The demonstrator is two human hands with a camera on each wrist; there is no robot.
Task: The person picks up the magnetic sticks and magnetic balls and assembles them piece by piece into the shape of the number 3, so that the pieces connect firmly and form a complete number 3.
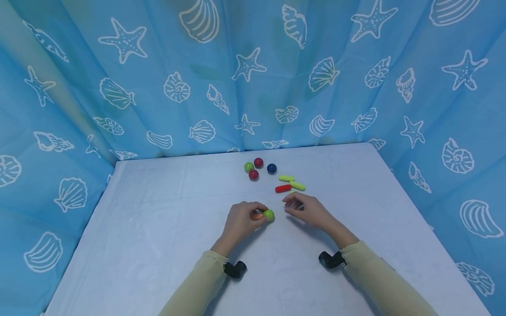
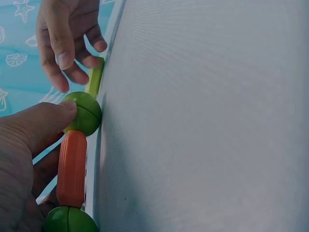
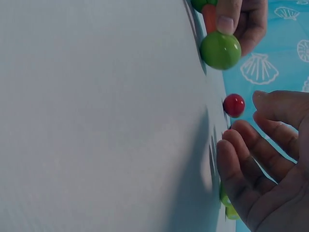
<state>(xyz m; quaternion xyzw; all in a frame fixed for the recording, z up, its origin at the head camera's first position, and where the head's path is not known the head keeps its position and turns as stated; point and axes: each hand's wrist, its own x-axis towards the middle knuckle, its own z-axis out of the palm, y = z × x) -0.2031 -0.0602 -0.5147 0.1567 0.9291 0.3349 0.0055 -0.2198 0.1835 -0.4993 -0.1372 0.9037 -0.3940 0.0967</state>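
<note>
My left hand pinches a toy piece close over the white tabletop. It is an orange ridged rod joined at each end to a shiny ball. The thumb presses on the farther green ball; the nearer green ball shows low in the left wrist view and is hidden by the hand in the head view. Across a small gap to the right, my right hand hovers with its fingers loosely bent and nothing between them. Its fingertips point toward the held piece.
Beyond the hands lie two red balls, a green ball and a dark blue ball. Yellow-green rods and a red rod lie just past the right hand. A blue shell-print curtain borders the white table.
</note>
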